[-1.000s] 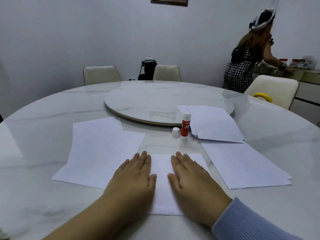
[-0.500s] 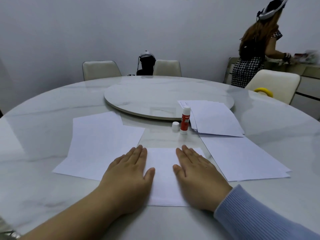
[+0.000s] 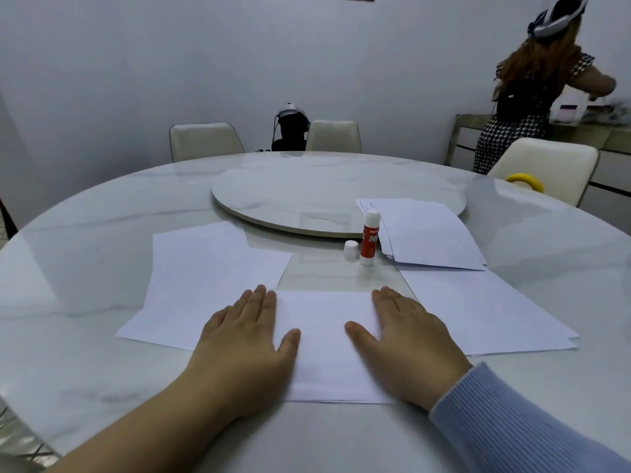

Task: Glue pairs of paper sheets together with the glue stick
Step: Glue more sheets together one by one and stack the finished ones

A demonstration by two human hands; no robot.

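A white paper sheet (image 3: 324, 339) lies flat on the table right in front of me. My left hand (image 3: 244, 343) presses its left edge with straight fingers, and my right hand (image 3: 404, 343) presses its right edge the same way. Behind the sheet stands an uncapped red-and-white glue stick (image 3: 369, 238) with its white cap (image 3: 350, 249) beside it. A stack of sheets (image 3: 430, 233) lies to the right of the glue stick, another pile (image 3: 485, 312) right of my hands, and more sheets (image 3: 208, 278) on the left.
The round marble table (image 3: 85, 233) carries a raised turntable (image 3: 307, 192) at its middle. Cream chairs (image 3: 205, 139) stand around it, one with a yellow ring (image 3: 524, 181). A person (image 3: 526, 83) stands at a sideboard at the back right. A dark headset (image 3: 290, 126) sits behind the table.
My two hands have slid apart across the sheet, from side by side at its middle out to its left and right edges. The person at the back shifted right.
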